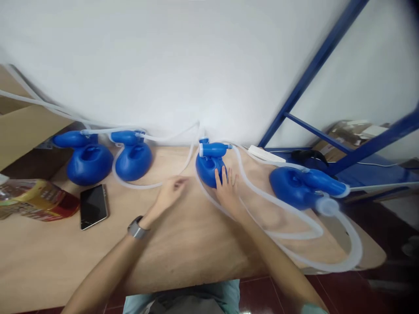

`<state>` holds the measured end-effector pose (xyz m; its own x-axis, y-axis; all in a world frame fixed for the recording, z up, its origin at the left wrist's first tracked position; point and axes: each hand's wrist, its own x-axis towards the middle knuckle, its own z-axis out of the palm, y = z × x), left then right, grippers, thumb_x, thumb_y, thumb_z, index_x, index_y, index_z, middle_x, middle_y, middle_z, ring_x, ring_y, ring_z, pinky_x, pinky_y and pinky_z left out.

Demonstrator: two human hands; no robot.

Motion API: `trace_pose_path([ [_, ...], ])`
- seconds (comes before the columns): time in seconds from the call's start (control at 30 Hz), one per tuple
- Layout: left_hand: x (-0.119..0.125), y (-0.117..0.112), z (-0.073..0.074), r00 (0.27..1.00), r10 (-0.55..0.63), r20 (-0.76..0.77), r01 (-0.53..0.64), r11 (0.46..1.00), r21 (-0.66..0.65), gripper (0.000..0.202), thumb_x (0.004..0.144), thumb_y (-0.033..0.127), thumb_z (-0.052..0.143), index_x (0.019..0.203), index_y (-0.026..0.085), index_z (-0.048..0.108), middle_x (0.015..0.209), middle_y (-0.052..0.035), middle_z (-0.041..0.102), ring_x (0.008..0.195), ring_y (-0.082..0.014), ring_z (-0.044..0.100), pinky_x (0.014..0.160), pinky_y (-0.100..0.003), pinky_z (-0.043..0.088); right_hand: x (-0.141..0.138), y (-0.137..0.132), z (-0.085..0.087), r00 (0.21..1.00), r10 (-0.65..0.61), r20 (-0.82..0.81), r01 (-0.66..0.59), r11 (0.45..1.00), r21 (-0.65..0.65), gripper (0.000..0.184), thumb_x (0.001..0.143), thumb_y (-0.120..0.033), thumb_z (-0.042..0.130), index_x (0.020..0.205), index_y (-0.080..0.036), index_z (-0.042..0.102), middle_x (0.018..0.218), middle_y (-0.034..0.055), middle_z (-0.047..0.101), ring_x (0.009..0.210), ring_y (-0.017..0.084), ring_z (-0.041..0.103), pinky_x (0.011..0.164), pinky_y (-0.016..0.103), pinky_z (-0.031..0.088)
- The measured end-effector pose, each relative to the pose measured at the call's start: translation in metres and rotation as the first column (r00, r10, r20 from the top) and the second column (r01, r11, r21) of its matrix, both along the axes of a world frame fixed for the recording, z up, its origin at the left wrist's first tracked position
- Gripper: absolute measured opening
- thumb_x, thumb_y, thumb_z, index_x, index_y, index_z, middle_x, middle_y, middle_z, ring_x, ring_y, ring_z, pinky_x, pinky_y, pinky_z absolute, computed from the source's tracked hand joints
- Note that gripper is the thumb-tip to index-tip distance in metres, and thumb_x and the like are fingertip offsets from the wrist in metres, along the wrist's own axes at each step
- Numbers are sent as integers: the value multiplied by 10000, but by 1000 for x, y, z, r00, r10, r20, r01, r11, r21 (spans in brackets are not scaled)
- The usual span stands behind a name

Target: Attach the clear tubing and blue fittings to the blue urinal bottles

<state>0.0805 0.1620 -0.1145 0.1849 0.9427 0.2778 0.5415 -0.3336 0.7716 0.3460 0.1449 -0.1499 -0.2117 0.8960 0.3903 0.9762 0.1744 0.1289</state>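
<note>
Several blue rubber bulb devices with clear tubes stand along the back of a wooden table (183, 244). My right hand (227, 189) lies flat with spread fingers against the front of the middle blue bulb (209, 163). My left hand (170, 194), a watch on its wrist, hovers just left of that bulb with loosely curled fingers, close to a clear tube (153, 185); motion blur hides whether it holds anything. Two more blue bulbs (90, 161) (134, 157) sit at the left, and another blue bulb (299, 185) at the right.
A black phone (94, 206) lies flat near the left bulbs. A red and yellow packet (36, 198) and a cardboard box (22, 126) are at the far left. Blue metal shelving (314, 65) stands on the right, and a long clear hose (327, 257) loops near the table's right edge.
</note>
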Motion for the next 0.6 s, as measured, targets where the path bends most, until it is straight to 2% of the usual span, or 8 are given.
trace_pose_path([
  [0.07, -51, 2, 11, 981, 193, -21, -192, 981, 33, 348, 956, 457, 562, 1047, 185, 761, 1087, -126, 794, 954, -274, 752, 865, -400, 633, 1, 17, -6, 1000, -8, -5, 9, 1000, 15, 748, 1020, -263, 584, 1697, -131, 294, 1723, 268, 325, 1561, 558, 311, 1173, 802, 293],
  [0.17, -122, 14, 28, 891, 447, -73, -440, 893, 98, 451, 908, 471, 593, 1181, 136, 723, 1183, -183, 750, 1103, -353, 705, 1036, -522, 553, 8, 39, -7, 1000, -18, -18, 18, 999, 28, 681, 1044, -215, 481, 1685, -70, 302, 1716, 270, 337, 1572, 545, 295, 1182, 818, 256],
  [0.2, -141, 20, 32, 845, 514, -149, -499, 857, 127, 492, 894, 484, 604, 1225, 135, 711, 1214, -188, 735, 1137, -365, 691, 1066, -533, 531, 12, 46, -5, 999, -28, -28, 28, 999, 23, 671, 1044, -202, 459, 1675, -36, 304, 1709, 279, 344, 1577, 539, 287, 1197, 817, 225],
  [0.3, -177, 42, 39, 773, 548, -319, -527, 835, 160, 637, 880, 521, 637, 1396, 148, 629, 1360, -194, 675, 1301, -391, 609, 1142, -533, 470, 22, 61, 6, 988, -124, -97, 120, 992, -49, 697, 1020, -191, 479, 1649, 45, 295, 1696, 307, 348, 1589, 537, 255, 1227, 800, 165],
  [0.43, -180, 76, 34, 800, 466, -378, -456, 882, 121, 747, 890, 488, 646, 1498, 74, 520, 1451, -244, 629, 1366, -421, 567, 1163, -530, 442, 20, 49, 20, 910, -298, -288, 252, 950, -185, 801, 1042, -347, 504, 1635, 115, 228, 1697, 393, 248, 1599, 549, 212, 1232, 720, 268],
  [0.5, -171, 87, 26, 805, 475, -356, -459, 878, 135, 765, 899, 448, 641, 1532, 56, 470, 1519, -260, 575, 1416, -416, 532, 1189, -520, 416, 10, 27, 24, 888, -235, -395, 156, 963, -221, 824, 1067, -461, 467, 1665, 49, 221, 1730, 365, 190, 1634, 498, 145, 1261, 670, 266],
  [0.57, -157, 88, 18, 801, 510, -314, -470, 860, 197, 768, 893, 432, 661, 1536, 62, 462, 1582, -261, 512, 1482, -407, 465, 1226, -508, 373, -5, -3, 26, 868, -99, -486, -44, 960, -275, 812, 1060, -575, 468, 1697, -114, 270, 1791, 248, 99, 1665, 430, 39, 1296, 643, 221],
  [0.6, -150, 85, 15, 799, 526, -292, -472, 849, 237, 764, 881, 440, 685, 1518, 69, 483, 1599, -258, 492, 1504, -409, 436, 1238, -506, 356, -13, -19, 26, 846, -55, -530, -142, 936, -323, 801, 1047, -627, 478, 1699, -198, 298, 1811, 182, 49, 1671, 399, -2, 1306, 631, 209],
])
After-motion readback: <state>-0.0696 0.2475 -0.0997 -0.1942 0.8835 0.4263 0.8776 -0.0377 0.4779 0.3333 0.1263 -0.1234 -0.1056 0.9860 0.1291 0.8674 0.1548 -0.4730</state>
